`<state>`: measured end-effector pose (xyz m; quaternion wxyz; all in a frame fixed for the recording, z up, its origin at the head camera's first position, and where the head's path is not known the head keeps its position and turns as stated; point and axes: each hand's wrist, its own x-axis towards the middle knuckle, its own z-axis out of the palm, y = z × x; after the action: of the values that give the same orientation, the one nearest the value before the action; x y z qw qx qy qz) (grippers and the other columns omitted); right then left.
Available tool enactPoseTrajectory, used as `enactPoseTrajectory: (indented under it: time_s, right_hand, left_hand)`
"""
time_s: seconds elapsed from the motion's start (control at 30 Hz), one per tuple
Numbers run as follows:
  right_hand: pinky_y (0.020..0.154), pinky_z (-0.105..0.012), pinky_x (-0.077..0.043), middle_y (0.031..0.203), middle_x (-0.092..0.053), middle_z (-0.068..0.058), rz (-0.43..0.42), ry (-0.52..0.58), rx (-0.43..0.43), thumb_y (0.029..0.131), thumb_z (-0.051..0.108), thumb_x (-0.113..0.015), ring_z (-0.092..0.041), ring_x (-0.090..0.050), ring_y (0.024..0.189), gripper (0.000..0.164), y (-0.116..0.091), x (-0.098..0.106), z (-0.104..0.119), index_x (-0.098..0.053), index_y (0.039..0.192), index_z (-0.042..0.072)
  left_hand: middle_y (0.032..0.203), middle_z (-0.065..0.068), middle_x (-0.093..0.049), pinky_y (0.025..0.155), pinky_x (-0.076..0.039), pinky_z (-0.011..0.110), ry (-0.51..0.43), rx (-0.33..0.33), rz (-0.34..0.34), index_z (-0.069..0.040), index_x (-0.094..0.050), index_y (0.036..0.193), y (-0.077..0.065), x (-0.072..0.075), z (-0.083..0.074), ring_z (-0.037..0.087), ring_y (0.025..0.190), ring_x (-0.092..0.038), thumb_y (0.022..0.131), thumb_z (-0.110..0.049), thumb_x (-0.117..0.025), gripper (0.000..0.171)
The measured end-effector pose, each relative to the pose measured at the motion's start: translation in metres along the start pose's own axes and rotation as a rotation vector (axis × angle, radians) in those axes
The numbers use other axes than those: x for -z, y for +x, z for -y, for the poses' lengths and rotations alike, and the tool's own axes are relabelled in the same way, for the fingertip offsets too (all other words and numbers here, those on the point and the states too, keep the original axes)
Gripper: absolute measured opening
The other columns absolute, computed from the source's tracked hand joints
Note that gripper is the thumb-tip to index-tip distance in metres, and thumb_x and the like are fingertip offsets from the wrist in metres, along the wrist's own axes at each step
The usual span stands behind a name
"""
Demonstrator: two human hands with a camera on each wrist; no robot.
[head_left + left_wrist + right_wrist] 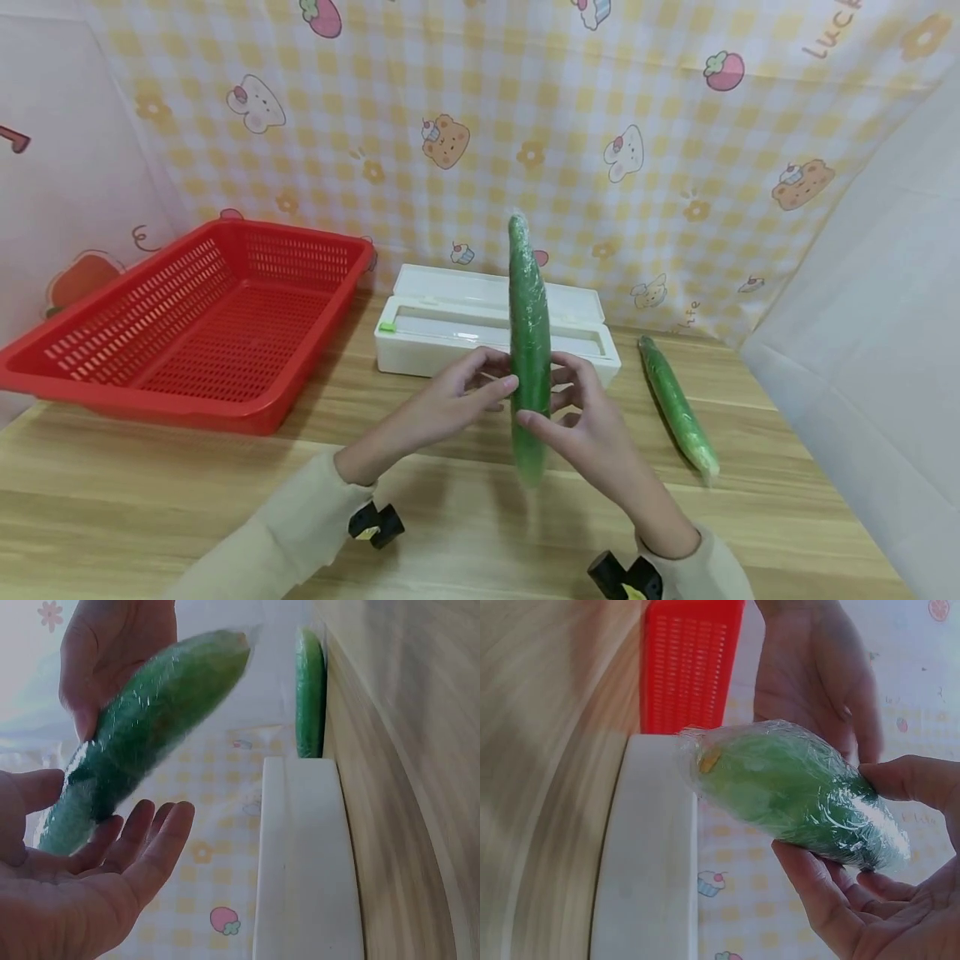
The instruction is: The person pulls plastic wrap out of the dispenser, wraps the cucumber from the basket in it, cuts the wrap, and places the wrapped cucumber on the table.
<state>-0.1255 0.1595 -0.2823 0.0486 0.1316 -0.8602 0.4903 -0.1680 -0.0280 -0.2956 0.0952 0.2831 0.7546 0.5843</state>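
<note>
A cucumber (530,333) wrapped in clear plastic film stands nearly upright in the air in the head view, over the table's middle. My left hand (461,392) holds its left side, thumb in front and fingers partly hidden behind. From the other side my right hand (588,417) grips it lower down between thumb and fingers. Creases of film gleam on the cucumber (780,795) in the right wrist view, with the film bunched at its end. A second wrapped cucumber (677,408) lies on the table to the right.
A white film dispenser box (420,358) with its lid raised and a green slider (387,327) stands behind the hands. At the left is a red plastic basket (273,412). A patterned cloth (487,100) hangs behind the wooden table (465,542).
</note>
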Motion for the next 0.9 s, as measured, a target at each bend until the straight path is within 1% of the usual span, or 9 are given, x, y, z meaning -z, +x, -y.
enactPoseTrajectory:
  time_s: [0.07, 0.13, 0.27, 0.33, 0.47, 0.57, 0.7, 0.9]
  right_hand:
    - [0.067, -0.025, -0.051, 0.111, -0.052, -0.016, -0.010, -0.004, -0.011, 0.080, 0.011, -0.071, -0.019, -0.057, 0.086, 0.067, 0.002, 0.005, 0.000, -0.033, 0.135, 0.007]
    - [0.068, -0.025, -0.051, 0.112, -0.049, -0.015, -0.025, -0.013, -0.030, 0.081, 0.011, -0.071, -0.019, -0.055, 0.087, 0.067, 0.003, 0.011, 0.000, -0.033, 0.136, 0.007]
    - [0.070, -0.025, -0.051, 0.116, -0.047, -0.014, -0.059, -0.064, -0.065, 0.082, 0.015, -0.070, -0.020, -0.055, 0.090, 0.069, 0.005, 0.028, -0.001, -0.031, 0.139, 0.009]
    - [0.071, -0.025, -0.051, 0.117, -0.047, -0.014, -0.078, -0.104, -0.079, 0.083, 0.018, -0.069, -0.021, -0.054, 0.092, 0.070, 0.005, 0.039, -0.002, -0.030, 0.140, 0.009]
    - [0.071, -0.024, -0.049, 0.118, -0.044, -0.014, -0.120, -0.164, -0.100, 0.085, 0.020, -0.067, -0.020, -0.050, 0.093, 0.070, 0.008, 0.059, -0.009, -0.028, 0.142, 0.007]
    - [0.069, -0.022, -0.048, 0.120, -0.043, -0.015, -0.144, -0.201, -0.116, 0.086, 0.023, -0.065, -0.018, -0.047, 0.094, 0.071, 0.010, 0.075, -0.017, -0.027, 0.144, 0.007]
    - [0.066, -0.022, -0.048, 0.123, -0.044, -0.017, -0.157, -0.268, -0.130, 0.088, 0.028, -0.062, -0.014, -0.048, 0.092, 0.069, 0.011, 0.098, -0.028, -0.027, 0.145, 0.009]
    - [0.061, -0.025, -0.047, 0.122, -0.047, -0.019, -0.168, -0.366, -0.172, 0.089, 0.035, -0.060, -0.002, -0.049, 0.080, 0.069, 0.009, 0.128, -0.047, -0.029, 0.146, 0.011]
  left_hand:
    - [0.125, 0.012, -0.055, 0.091, -0.049, 0.039, 0.091, -0.018, -0.019, -0.004, -0.048, 0.128, 0.001, 0.002, 0.002, 0.026, 0.111, -0.055, 0.096, -0.027, -0.050, 0.039]
    - [0.126, 0.011, -0.055, 0.094, -0.046, 0.041, 0.214, -0.024, -0.052, -0.005, -0.051, 0.126, 0.001, 0.005, 0.004, 0.026, 0.114, -0.054, 0.095, -0.026, -0.052, 0.037]
    - [0.128, 0.010, -0.052, 0.098, -0.043, 0.043, 0.431, -0.002, -0.112, -0.005, -0.052, 0.126, 0.002, 0.011, 0.009, 0.027, 0.119, -0.050, 0.093, -0.023, -0.056, 0.037]
    - [0.128, 0.011, -0.050, 0.097, -0.042, 0.043, 0.534, 0.025, -0.141, -0.006, -0.052, 0.127, 0.003, 0.014, 0.013, 0.027, 0.119, -0.047, 0.092, -0.023, -0.057, 0.039]
    - [0.130, 0.012, -0.049, 0.097, -0.043, 0.043, 0.713, 0.066, -0.175, -0.005, -0.051, 0.129, 0.005, 0.021, 0.022, 0.028, 0.119, -0.045, 0.091, -0.024, -0.059, 0.044]
    - [0.130, 0.013, -0.049, 0.097, -0.043, 0.042, 0.839, 0.066, -0.190, -0.004, -0.050, 0.130, 0.006, 0.027, 0.028, 0.029, 0.118, -0.045, 0.090, -0.026, -0.061, 0.047]
    - [0.127, 0.016, -0.052, 0.096, -0.043, 0.044, 0.950, 0.060, -0.196, -0.002, -0.050, 0.130, 0.006, 0.033, 0.035, 0.031, 0.116, -0.048, 0.089, -0.026, -0.062, 0.049]
    - [0.124, 0.018, -0.055, 0.094, -0.044, 0.045, 1.038, 0.040, -0.193, 0.002, -0.051, 0.128, 0.005, 0.038, 0.040, 0.031, 0.112, -0.052, 0.088, -0.022, -0.062, 0.047]
